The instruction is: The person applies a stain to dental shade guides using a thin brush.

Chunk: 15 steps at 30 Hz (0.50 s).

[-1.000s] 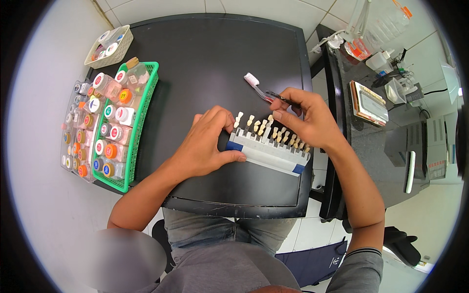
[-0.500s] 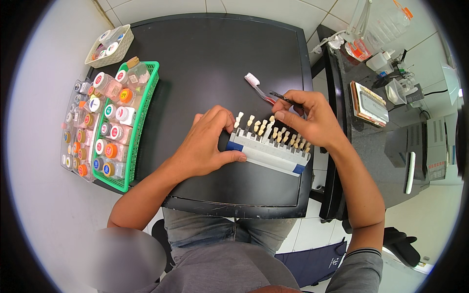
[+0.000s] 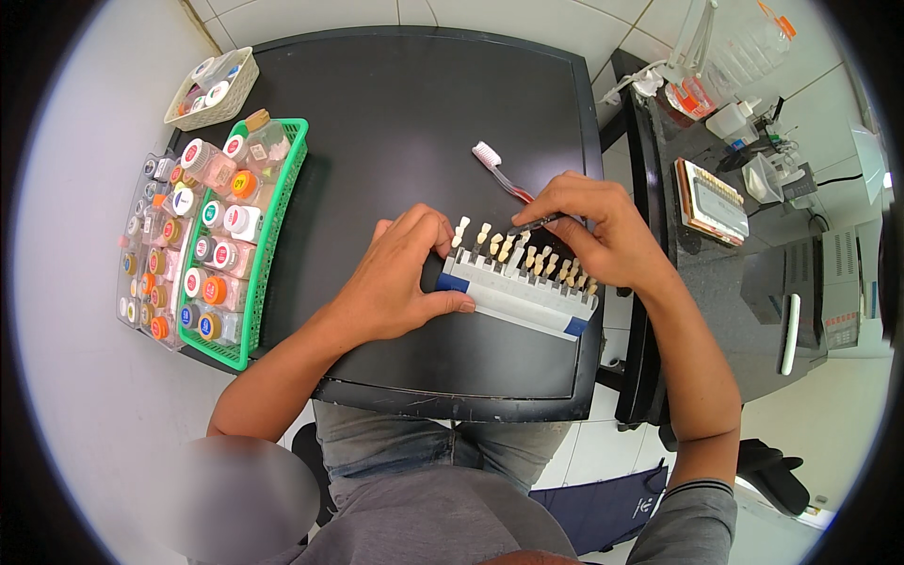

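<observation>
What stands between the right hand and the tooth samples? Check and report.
Nothing visible except the dark tool that the right hand itself holds, by the far side of the samples. The toothbrush lies beyond them, and the left hand grips the left end of the holder.

Markings on jars [image 3: 216, 287], bottle [image 3: 744, 58] and navy fabric [image 3: 589, 518]: fine print too small to read.
Several caps carry round printed labels: red on white caps [image 3: 226, 256], teal on another cap [image 3: 215, 215], blue on the caps [image 3: 190, 317] at the lower end of the group. The clear bottle bears an orange-red label [image 3: 692, 96]; the navy fabric bears a white emblem [image 3: 645, 507]. Any markings on the shade guide [image 3: 518, 299] are too small to read.
</observation>
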Motion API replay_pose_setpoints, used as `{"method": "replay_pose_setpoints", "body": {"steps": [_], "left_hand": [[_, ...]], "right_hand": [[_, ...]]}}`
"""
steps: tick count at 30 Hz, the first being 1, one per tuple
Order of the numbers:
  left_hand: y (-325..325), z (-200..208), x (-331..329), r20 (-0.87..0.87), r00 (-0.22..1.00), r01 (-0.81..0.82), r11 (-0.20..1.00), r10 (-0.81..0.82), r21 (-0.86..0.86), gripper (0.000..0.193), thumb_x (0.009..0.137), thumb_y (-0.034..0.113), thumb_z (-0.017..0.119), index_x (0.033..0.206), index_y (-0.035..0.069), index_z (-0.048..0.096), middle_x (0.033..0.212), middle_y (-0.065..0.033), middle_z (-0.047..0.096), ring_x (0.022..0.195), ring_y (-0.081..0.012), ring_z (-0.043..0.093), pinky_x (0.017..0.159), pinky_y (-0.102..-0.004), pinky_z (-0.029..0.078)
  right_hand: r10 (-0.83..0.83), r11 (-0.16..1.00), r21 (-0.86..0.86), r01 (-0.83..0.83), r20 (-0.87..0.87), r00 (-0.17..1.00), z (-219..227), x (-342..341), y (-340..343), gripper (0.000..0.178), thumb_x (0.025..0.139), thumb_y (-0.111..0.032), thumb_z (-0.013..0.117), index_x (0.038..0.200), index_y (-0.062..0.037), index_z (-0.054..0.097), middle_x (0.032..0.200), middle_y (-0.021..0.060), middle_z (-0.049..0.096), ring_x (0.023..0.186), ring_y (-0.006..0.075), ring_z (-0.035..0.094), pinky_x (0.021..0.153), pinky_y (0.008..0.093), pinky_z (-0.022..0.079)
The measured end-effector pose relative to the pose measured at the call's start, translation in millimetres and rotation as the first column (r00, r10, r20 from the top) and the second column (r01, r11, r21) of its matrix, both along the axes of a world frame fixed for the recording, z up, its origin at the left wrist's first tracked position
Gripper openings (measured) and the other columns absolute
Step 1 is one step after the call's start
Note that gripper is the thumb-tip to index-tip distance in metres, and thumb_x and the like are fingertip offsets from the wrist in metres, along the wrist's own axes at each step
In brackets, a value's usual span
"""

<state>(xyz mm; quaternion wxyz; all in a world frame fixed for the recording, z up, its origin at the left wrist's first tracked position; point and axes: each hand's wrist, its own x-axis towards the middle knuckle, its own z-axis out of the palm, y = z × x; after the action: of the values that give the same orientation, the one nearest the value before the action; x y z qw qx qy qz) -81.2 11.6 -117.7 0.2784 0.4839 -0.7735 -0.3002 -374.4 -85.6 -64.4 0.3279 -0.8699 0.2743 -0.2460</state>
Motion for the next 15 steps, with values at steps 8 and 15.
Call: {"method": "replay_pose_setpoints", "body": {"steps": [8, 15], "left_hand": [[0.4, 1.2, 0.1, -0.005, 1.000, -0.005, 1.000, 0.005, 0.012, 0.067, 0.077, 0.035, 0.103, 0.117, 0.007, 0.058, 0.127, -0.0107, 0.061, 0.116, -0.0337, 0.058, 0.107, -0.0450, 0.043], [0.5, 0.8, -0.6, 0.002, 1.000, -0.005, 1.000, 0.005, 0.009, 0.068, 0.077, 0.035, 0.103, 0.118, 0.007, 0.058, 0.127, -0.0100, 0.061, 0.115, -0.0334, 0.058, 0.106, -0.0442, 0.043]], "right_hand": [[0.023, 1.000, -0.016, -0.023, -0.016, 1.000, 3.3, 2.3, 2.3, 0.027, 0.090, 0.008, 0.074, 0.112, -0.0048, 0.085, 0.099, 0.0116, 0.080, 0.095, 0.0299, 0.073, 0.088, 0.0420, 0.055], [0.022, 0.998, -0.064, -0.020, 0.028, 0.999, -2.2, 2.8, 1.0, 0.024, 0.090, 0.005, 0.077, 0.110, -0.0070, 0.084, 0.095, 0.0087, 0.078, 0.091, 0.0304, 0.071, 0.081, 0.0416, 0.055]]}}
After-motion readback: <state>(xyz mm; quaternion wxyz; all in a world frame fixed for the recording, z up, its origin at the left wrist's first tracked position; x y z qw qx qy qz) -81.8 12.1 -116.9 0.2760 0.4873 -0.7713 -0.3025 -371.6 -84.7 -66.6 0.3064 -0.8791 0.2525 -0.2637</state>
